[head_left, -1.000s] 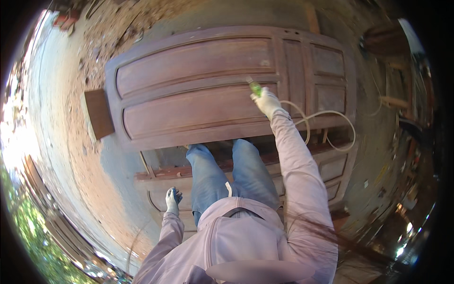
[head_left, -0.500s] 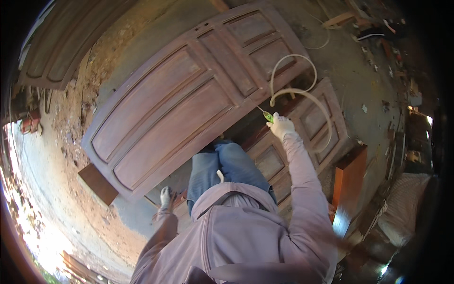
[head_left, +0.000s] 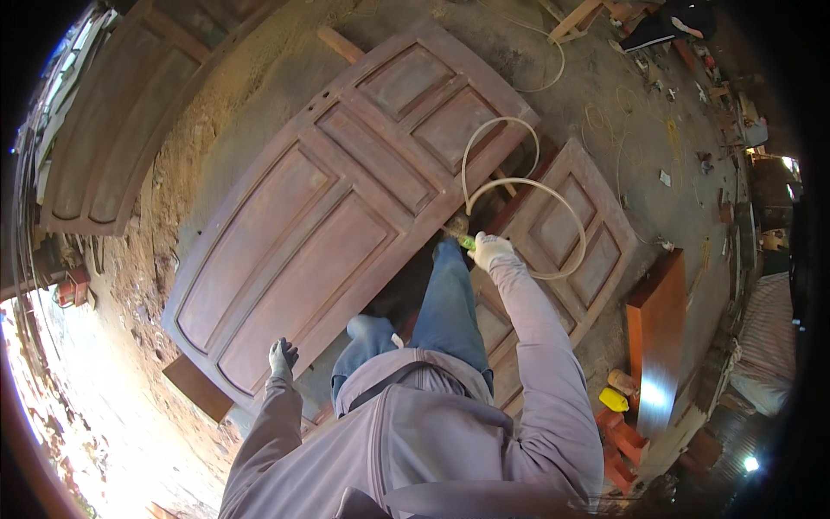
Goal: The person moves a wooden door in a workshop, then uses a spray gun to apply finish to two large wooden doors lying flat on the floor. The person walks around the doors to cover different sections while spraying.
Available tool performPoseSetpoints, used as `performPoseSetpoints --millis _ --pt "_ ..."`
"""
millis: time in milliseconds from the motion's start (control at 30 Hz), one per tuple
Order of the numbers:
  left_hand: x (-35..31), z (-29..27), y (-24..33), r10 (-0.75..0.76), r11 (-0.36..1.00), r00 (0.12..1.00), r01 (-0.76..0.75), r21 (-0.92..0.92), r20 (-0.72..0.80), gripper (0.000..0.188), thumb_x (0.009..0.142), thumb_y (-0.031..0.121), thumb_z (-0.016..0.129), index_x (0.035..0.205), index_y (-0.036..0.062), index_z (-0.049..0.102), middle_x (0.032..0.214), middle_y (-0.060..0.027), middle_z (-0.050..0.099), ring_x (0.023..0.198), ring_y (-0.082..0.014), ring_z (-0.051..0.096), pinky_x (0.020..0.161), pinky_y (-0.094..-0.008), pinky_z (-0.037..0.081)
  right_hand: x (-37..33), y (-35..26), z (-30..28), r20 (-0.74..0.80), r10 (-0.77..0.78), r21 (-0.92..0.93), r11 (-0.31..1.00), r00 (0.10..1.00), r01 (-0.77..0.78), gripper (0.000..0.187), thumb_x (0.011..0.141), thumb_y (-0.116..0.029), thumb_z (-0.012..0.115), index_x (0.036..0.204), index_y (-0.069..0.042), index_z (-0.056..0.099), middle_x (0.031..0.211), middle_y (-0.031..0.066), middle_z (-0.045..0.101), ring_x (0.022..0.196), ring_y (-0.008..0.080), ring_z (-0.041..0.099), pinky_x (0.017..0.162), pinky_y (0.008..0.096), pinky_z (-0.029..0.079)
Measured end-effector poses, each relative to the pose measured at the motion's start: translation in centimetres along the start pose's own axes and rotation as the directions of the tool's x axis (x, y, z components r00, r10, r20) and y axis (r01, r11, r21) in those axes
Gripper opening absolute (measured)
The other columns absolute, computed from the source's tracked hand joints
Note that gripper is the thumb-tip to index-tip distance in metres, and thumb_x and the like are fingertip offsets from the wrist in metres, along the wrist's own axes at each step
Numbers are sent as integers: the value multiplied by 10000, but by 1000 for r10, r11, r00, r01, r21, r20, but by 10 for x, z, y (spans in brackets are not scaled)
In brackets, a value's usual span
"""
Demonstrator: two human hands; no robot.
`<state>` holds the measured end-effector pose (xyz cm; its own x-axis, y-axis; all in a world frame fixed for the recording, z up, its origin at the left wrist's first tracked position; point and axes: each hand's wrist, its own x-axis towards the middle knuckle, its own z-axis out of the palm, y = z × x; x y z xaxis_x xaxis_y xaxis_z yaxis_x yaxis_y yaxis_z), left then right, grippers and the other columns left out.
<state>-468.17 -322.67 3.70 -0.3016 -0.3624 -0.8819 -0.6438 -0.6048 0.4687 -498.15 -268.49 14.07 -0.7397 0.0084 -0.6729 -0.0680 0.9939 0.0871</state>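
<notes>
A large wooden panelled door (head_left: pixel 294 233) with a curved end lies slanted in front of me, its raised frames dusty reddish brown. My right hand (head_left: pixel 494 250), in a white glove, is closed around a green air blow gun (head_left: pixel 468 243) at the door's near edge. A pale hose (head_left: pixel 571 208) loops beside that hand, across a second panelled door (head_left: pixel 596 255). My left hand (head_left: pixel 283 358), in a grey glove with dark fingers, holds nothing by the near edge at the door's left part. Its fingers are loosely bent and apart.
More panelled doors (head_left: pixel 112 130) lean at the far left. An orange-brown wooden board (head_left: pixel 654 337) stands at right, near a yellow bottle (head_left: pixel 613 399). A wooden block (head_left: pixel 197 387) sits under the door's left end. Another person (head_left: pixel 670 26) is at the far right.
My right hand has drawn the blow gun slightly nearer and left. My left hand has risen toward the door's edge. My legs have shifted, one stepping forward, and the view has moved.
</notes>
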Motion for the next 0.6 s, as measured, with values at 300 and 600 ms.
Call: performPoseSetpoints --millis 300,600 --pt "-82 231 -35 -149 929 985 110 354 85 297 934 265 537 1171 86 547 975 -103 617 727 -249 639 604 -376 539 230 99 -190 -287 133 424 906 949 2 416 844 -412 609 1050 -54 565 1001 194 660 980 349 627 809 464 500" --pt "-132 364 -19 -164 905 960 56 421 225 307 930 268 574 1171 78 558 949 -80 636 754 -181 639 639 -292 512 258 219 -183 4 46 529 848 999 -41 523 797 -464 644 1081 -25 641 1125 231 607 1083 372 572 945 438 448"
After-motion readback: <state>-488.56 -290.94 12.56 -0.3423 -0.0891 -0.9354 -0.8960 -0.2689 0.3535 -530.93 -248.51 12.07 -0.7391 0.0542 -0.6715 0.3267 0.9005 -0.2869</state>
